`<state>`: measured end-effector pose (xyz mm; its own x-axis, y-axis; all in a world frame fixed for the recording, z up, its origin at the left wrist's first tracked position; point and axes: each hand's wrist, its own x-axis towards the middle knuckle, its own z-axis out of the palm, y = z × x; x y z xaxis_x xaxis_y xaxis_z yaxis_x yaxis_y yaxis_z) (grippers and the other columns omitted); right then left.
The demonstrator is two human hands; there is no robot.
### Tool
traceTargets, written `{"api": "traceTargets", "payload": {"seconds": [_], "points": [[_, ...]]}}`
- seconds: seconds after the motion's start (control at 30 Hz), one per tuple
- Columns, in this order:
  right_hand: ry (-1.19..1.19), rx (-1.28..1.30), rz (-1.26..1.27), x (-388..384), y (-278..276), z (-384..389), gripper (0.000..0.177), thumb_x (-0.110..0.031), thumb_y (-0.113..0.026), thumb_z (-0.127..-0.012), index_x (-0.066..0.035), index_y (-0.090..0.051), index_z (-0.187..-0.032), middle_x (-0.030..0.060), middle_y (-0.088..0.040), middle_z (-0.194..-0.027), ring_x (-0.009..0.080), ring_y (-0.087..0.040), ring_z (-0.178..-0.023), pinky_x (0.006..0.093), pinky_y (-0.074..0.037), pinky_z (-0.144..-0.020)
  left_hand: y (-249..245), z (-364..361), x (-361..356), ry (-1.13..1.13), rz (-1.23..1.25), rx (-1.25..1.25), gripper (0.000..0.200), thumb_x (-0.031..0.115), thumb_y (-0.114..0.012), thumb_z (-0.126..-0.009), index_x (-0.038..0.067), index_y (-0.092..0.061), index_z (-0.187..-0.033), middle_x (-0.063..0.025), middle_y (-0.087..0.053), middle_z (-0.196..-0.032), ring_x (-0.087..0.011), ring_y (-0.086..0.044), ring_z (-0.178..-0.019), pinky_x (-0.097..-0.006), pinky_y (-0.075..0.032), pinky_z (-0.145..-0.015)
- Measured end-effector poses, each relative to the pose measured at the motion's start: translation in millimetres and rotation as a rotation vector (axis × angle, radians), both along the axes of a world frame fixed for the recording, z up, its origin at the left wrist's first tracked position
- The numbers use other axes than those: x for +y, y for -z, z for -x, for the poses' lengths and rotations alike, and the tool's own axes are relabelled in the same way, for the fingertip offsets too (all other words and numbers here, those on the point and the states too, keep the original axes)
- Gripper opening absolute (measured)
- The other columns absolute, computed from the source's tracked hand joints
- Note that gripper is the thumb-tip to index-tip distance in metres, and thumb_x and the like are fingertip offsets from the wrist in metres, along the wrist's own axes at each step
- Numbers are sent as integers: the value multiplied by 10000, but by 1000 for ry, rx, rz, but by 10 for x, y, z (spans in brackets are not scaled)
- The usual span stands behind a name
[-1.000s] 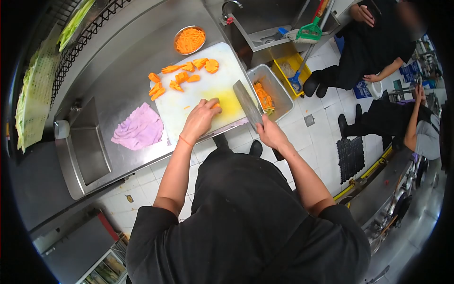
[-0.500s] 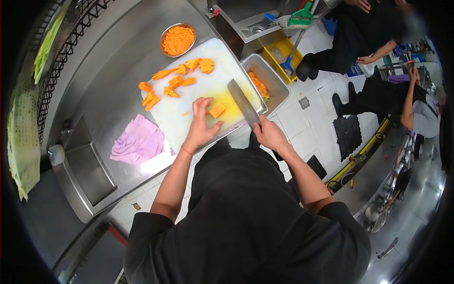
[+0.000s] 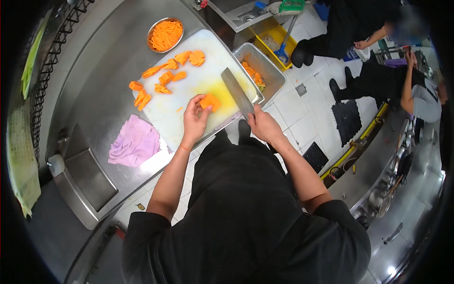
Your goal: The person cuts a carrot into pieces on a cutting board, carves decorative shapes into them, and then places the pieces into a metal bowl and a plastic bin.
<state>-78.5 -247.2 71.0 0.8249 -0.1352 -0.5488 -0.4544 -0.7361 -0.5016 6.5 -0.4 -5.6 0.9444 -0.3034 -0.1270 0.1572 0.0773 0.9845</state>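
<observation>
Between thumb and fingers, my left hand (image 3: 195, 117) pinches a chunk of carrot (image 3: 210, 102) at the near part of a white cutting board (image 3: 189, 97). My right hand (image 3: 263, 124) is wrapped round the handle of a cleaver (image 3: 236, 91). Its broad blade lies across the board's right side, apart from the chunk. A yellow-orange stain (image 3: 227, 94) marks the board there. Farther up the board lie carved carrot pieces (image 3: 182, 57) and, toward its left edge, more cut pieces (image 3: 141, 98).
A metal bowl of carrot strips (image 3: 165, 36) stands behind the board. A purple cloth (image 3: 134, 143) lies left of it. To the right are a grey bin with scraps (image 3: 265, 71) and a yellow mop bucket (image 3: 279, 52). Two people (image 3: 359, 33) are farther right.
My left hand has closed on the carrot chunk, which sat on the board with the fingers spread beside it. The cleaver is still in my right hand. The whole view has shifted slightly.
</observation>
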Motion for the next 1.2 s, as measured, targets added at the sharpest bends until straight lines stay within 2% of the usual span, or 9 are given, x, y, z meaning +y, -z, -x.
{"api": "traceTargets", "payload": {"seconds": [0.2,0.33,0.5,0.67,0.8,1.0,1.07,1.17,1.2], "points": [[-98,-71,-28,-117,32,2,332,-266,-505,-1109,42,-500,-1233,348,-736,-992,533,-717,-966,633,-543,-856,-139,210,-141,-123,-344,-203,396,-8,-768,-956,12,-651,-1334,-129,-663,-1263,-198,-706,-1034,-305,-591,-860],[-160,-93,-24,-174,27,-39,240,-140,-547,-1049,38,-516,-1207,329,-746,-1031,516,-722,-1016,613,-550,-871,-82,323,-244,-139,-542,-413,368,5,-750,-956,18,-658,-1312,-146,-652,-1272,-248,-707,-1018,-331,-588,-857],[-171,-173,-24,-182,138,46,249,-26,-561,-973,47,-531,-1209,310,-755,-1040,489,-736,-1045,591,-563,-884,90,397,-305,-203,-555,-502,301,12,-712,-980,11,-660,-1277,-147,-670,-1282,-282,-700,-1069,-357,-585,-900],[-193,-167,-51,-212,92,137,282,-21,-517,-996,70,-521,-1263,313,-757,-1041,473,-748,-1032,589,-570,-903,44,442,-316,-174,-583,-320,514,5,-727,-973,28,-539,-1451,-163,-627,-1402,-251,-673,-1223,-368,-587,-973],[-191,-231,-70,-247,115,182,257,-32,-480,-1018,79,-519,-1247,327,-755,-1027,483,-749,-1015,586,-572,-894,62,467,-373,-244,-609,-484,594,5,-735,-963,44,-489,-1503,-184,-631,-1411,-301,-702,-1215,-384,-590,-979],[-269,-291,-72,-305,170,218,253,11,-538,-963,78,-524,-1207,324,-755,-998,491,-745,-1014,582,-570,-892,260,325,-238,-248,-560,-410,587,16,-744,-976,43,-490,-1505,-146,-660,-1354,-235,-694,-1164,-349,-567,-957],[-252,-283,-90,-331,179,203,265,24,-551,-949,79,-523,-1207,328,-754,-1004,492,-743,-1019,581,-568,-895,227,246,-133,-268,-181,-39,563,10,-711,-1013,75,-510,-1535,-56,-677,-1196,-155,-650,-1111,-324,-551,-919],[-233,-272,-111,-334,218,183,284,41,-562,-934,82,-520,-1212,334,-750,-1017,493,-738,-1038,581,-563,-905,164,170,45,-199,0,93,537,12,-679,-1047,96,-530,-1556,-21,-707,-1144,-123,-644,-1096,-312,-531,-920],[-227,-268,-113,-326,230,174,290,45,-561,-932,83,-519,-1216,337,-748,-1024,494,-736,-1051,582,-559,-912,133,171,38,-214,26,120,552,14,-676,-1053,100,-533,-1580,-36,-708,-1205,-129,-647,-1109,-312,-519,-975]]}}
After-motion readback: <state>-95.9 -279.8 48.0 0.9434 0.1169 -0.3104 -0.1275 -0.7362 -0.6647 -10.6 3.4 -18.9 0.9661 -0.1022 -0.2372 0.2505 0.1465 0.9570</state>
